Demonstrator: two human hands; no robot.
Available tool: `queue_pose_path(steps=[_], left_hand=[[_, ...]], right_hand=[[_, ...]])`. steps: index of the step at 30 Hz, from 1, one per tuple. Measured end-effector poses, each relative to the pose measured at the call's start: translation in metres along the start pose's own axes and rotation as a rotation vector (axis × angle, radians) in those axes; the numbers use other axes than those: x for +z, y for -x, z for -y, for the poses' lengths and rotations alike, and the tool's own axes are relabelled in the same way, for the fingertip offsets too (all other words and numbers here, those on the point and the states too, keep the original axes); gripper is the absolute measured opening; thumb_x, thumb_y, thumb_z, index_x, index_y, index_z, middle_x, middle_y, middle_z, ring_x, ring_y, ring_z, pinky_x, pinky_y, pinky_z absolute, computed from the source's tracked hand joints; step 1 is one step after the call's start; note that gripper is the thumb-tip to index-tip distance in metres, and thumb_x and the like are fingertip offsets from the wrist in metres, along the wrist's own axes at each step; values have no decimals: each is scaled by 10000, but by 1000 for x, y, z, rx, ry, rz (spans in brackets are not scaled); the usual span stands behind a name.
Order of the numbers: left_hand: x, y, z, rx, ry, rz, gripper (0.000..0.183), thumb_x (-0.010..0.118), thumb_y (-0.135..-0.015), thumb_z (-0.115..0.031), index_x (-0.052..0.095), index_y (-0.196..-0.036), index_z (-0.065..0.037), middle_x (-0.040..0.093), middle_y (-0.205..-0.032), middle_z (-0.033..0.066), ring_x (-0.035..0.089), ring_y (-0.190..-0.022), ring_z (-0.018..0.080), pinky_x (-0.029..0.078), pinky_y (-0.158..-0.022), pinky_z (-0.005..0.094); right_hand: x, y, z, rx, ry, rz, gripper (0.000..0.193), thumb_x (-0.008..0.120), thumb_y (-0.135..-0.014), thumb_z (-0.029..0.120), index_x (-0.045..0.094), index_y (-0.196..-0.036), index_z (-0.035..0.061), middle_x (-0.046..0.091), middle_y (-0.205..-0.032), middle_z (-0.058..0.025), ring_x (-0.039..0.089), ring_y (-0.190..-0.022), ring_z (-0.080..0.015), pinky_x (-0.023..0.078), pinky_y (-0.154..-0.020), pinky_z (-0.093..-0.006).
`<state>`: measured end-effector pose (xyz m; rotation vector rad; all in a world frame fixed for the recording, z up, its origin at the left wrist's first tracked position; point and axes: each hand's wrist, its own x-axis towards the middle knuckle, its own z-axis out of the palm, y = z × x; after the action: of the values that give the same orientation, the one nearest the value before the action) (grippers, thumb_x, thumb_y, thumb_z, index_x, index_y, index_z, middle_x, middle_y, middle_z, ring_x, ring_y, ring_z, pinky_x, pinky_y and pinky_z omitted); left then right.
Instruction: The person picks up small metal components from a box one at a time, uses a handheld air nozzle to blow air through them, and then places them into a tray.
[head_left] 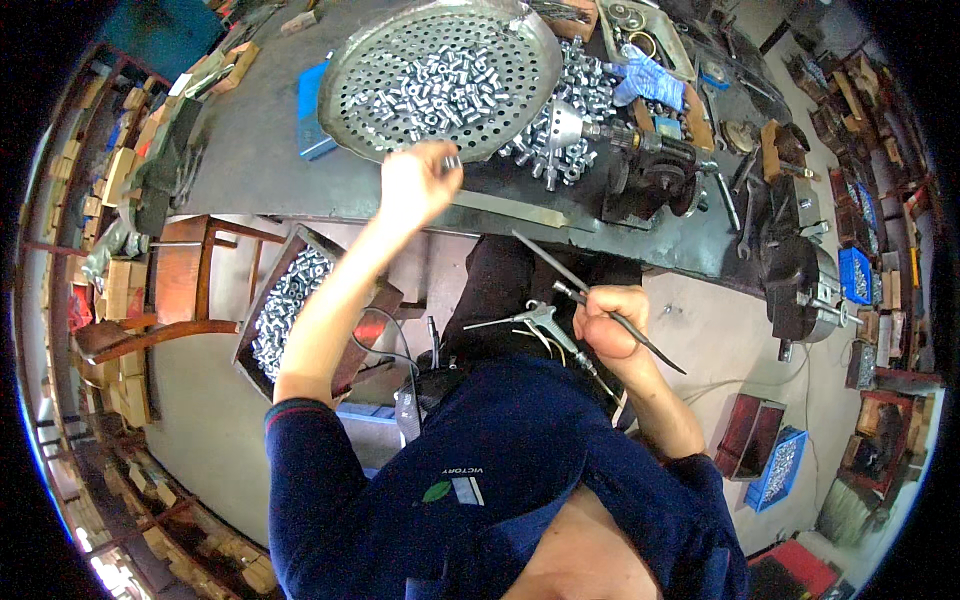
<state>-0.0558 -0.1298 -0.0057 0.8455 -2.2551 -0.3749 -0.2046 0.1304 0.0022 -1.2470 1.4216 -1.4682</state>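
Note:
My left hand [415, 190] is closed around a small silver metal fitting [450, 163], just in front of the near rim of a round perforated metal tray [345, 135]. Many similar fittings [440, 95] lie in that tray. My right hand [612, 318] is closed around a long, thin, dark file [646, 345], held slantwise over my lap, its tapered end pointing to the lower right. Right beside those fingers is a silver air blow gun [542, 318] with its thin nozzle pointing left. Whether the right hand also touches the blow gun, I cannot tell.
More fittings [585, 85] are heaped right of the tray, beside a bench machine with a chuck [650, 175]. A blue patterned glove [648, 78] lies behind it. A crate [300, 240] of fittings stands below left, near a wooden chair [185, 270]. A vise [800, 290] is at right.

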Motion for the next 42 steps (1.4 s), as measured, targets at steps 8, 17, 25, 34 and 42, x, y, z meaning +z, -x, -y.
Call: queue_pose_path(steps=[8,17,25,34,42], left_hand=[[-56,-55,53,-145,227,-113,335,657,-820,-223,602,-1017,42,622,-689,68,541,-539,68,442,-510,232],[-106,178,197,-562,15,-120,181,576,-733,-53,646,-894,-10,657,-648,101,623,-533,160,491,-554,285],[-59,199,209,-710,-659,259,285,646,-716,-258,606,-919,-62,652,-836,135,635,-800,309,501,-705,423],[-70,206,221,-679,-594,176,268,648,-716,-189,598,-930,-36,643,-850,171,629,-695,339,506,-650,413],[-109,140,77,-697,1079,-136,204,586,-780,69,543,-964,-7,630,-845,124,633,-755,225,501,-744,321]], right_hand=[[17,9,-3,-38,78,80,520,582,-735,483,391,-516,53,373,-478,-33,412,-434,-131,281,-431,-286],[31,6,-9,79,-69,149,258,542,-626,89,313,-518,38,398,-488,-33,403,-454,-100,304,-439,-251],[37,5,-14,84,-18,156,261,569,-640,149,372,-507,39,424,-486,-25,425,-453,-103,308,-436,-256],[33,18,-20,117,94,132,284,585,-642,189,382,-512,39,405,-477,-33,413,-440,-104,293,-428,-263],[40,5,-10,-42,105,212,237,492,-584,-20,280,-504,50,340,-452,-11,363,-421,-88,277,-409,-247]])
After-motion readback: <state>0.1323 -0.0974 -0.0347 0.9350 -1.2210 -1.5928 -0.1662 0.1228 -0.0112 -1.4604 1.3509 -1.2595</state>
